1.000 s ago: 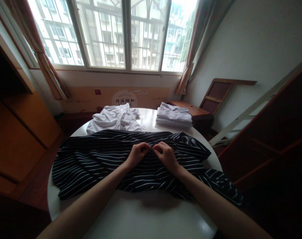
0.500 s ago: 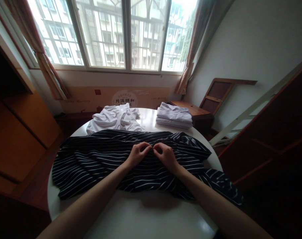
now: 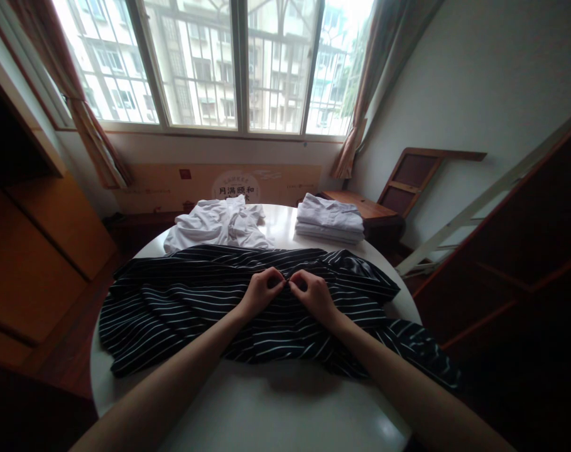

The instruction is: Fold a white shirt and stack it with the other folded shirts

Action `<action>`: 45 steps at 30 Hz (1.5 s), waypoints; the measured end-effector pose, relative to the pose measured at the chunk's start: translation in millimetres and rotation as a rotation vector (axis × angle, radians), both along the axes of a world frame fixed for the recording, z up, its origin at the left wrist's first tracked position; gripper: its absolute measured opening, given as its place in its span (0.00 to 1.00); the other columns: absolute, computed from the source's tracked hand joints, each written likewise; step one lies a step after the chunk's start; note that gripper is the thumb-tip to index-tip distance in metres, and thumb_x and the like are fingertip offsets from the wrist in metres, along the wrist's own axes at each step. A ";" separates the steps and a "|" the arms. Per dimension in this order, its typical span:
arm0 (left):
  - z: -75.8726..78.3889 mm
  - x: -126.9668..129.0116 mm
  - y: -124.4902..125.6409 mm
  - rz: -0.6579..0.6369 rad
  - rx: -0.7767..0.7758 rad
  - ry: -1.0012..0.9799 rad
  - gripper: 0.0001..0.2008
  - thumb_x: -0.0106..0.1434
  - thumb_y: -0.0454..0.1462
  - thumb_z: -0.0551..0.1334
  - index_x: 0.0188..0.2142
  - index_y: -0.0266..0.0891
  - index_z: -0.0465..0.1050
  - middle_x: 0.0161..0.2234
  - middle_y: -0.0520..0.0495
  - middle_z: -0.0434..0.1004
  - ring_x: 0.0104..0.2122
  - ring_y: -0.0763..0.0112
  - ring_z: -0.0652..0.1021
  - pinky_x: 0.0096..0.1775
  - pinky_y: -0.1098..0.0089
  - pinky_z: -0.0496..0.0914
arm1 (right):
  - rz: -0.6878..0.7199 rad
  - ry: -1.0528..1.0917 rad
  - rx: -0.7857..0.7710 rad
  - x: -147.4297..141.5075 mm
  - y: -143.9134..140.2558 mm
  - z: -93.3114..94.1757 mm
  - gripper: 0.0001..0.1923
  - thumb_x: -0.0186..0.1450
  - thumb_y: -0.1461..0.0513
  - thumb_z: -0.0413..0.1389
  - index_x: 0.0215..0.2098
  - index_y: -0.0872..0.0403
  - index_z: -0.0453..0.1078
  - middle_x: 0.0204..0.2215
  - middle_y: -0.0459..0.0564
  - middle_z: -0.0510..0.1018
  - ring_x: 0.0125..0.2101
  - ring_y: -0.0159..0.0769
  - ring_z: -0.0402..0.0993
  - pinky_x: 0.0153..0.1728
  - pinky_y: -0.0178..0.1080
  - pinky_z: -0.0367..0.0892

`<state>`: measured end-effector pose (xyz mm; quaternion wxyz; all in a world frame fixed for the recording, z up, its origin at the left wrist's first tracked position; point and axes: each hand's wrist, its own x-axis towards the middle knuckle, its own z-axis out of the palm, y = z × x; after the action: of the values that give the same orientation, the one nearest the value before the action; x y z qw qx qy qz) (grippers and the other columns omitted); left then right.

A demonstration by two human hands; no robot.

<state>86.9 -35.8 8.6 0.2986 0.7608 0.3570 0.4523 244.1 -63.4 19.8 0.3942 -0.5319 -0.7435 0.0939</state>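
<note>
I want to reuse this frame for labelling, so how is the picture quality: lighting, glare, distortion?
Head view: strongly backlit by the window, the top right pane blown out; the room's sides are nearly black. Glare streaks the white table near its front edge. Wide-lens bending curves the window frame. Left hand and right hand on the striped garment are dim but sharp.

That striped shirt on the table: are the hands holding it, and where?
Yes. Both the left hand and right hand pinch the striped shirt at one spot along its middle, fingertips meeting there.

The long brown cardboard panel (image 3: pixel 219 186) under the window is showing a round emblem reading "月满颐和"; smaller print is staying illegible.
</note>
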 end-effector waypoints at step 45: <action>34.0 -53.7 -9.5 0.084 0.370 0.829 0.05 0.53 0.32 0.60 0.31 0.39 0.70 0.30 0.48 0.74 0.32 0.66 0.73 0.35 0.68 0.65 | 0.009 -0.054 -0.125 8.6 8.4 -3.4 0.04 0.57 0.66 0.52 0.28 0.54 0.68 0.26 0.48 0.75 0.29 0.35 0.71 0.34 0.36 0.63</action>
<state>33.2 -45.3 42.7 -0.0292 0.9030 0.3901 0.1776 252.7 -55.0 16.4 0.3393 -0.5547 -0.7489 0.1276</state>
